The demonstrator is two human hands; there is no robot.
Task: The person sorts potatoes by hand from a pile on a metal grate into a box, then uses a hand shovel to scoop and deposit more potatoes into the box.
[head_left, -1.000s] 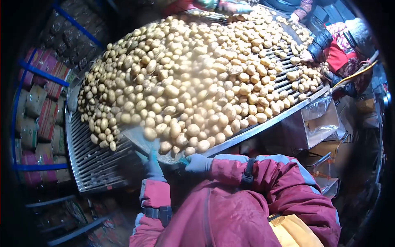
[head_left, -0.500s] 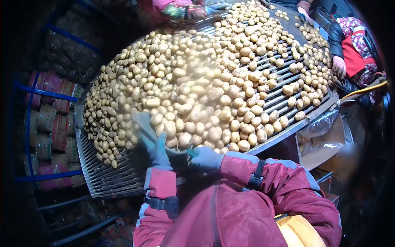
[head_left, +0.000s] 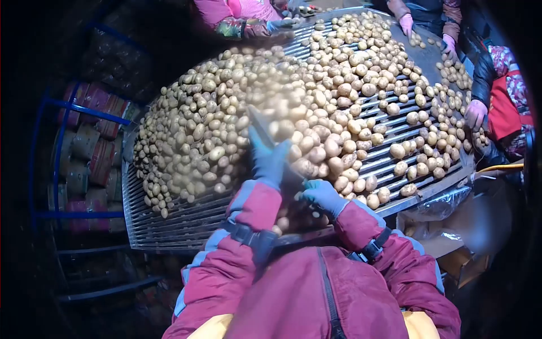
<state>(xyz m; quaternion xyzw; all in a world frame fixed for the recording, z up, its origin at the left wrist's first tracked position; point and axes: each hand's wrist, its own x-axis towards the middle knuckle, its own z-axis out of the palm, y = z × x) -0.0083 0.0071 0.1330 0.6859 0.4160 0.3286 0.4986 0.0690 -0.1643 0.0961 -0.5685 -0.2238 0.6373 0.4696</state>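
My left hand point(head_left: 269, 159), in a blue-grey glove, grips the edge of a grey scoop-like pan point(head_left: 261, 125). The pan is tilted and blurred, so its full shape is hard to make out. My right hand point(head_left: 324, 196), gloved too, is closed at the pan's near right side, with a bit of green showing at the fingers. Potatoes point(head_left: 195, 121) lie heaped on the slatted metal table point(head_left: 164, 229) beyond and beside both hands. Several blurred potatoes point(head_left: 296, 217) show below the pan, close to my body.
Gloved hands of other people point(head_left: 476, 113) work at the far and right edges. Stacked cartons point(head_left: 93, 150) stand behind a blue metal frame point(head_left: 84, 214) on the left. An open cardboard box point(head_left: 435, 240) with clear plastic sits below the table's right edge.
Both my hands and the pan have moved right and the pan has tipped more upright. Blurred potatoes now show below it. My view has shifted; other people's hands at the far edge show more.
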